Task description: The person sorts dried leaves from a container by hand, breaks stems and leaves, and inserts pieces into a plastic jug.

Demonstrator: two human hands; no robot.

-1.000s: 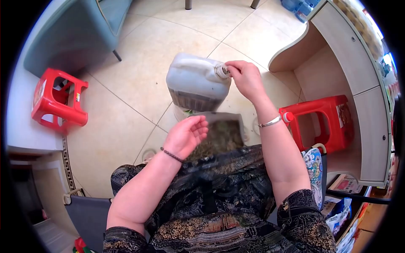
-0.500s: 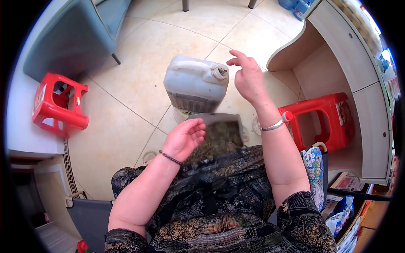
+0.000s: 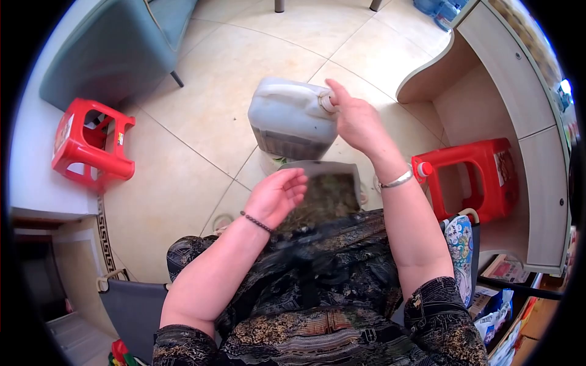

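Note:
A translucent plastic jug [image 3: 287,119] with dark contents in its lower part stands in front of me. My right hand [image 3: 357,122] is at its mouth, index finger stretched out and other fingers bent at the opening; whether they hold anything is hidden. Below the jug is a grey tray [image 3: 332,192] of dark, dried plant-like bits, partly covered by my clothing. My left hand [image 3: 279,196] hovers over the tray's left side, palm up, fingers loosely curled and apart, with nothing visible in it.
A red stool [image 3: 91,146] stands at the left, below a blue-grey chair [image 3: 110,58]. On the right a red jug [image 3: 470,180] with a red cap stands by a pale cabinet [image 3: 513,79]. Blue bottles [image 3: 442,12] are at the top right.
My right hand moved off the jug's mouth, its fingers spread, then came back to the opening. My left hand has stayed nearly still. The view has shifted slightly.

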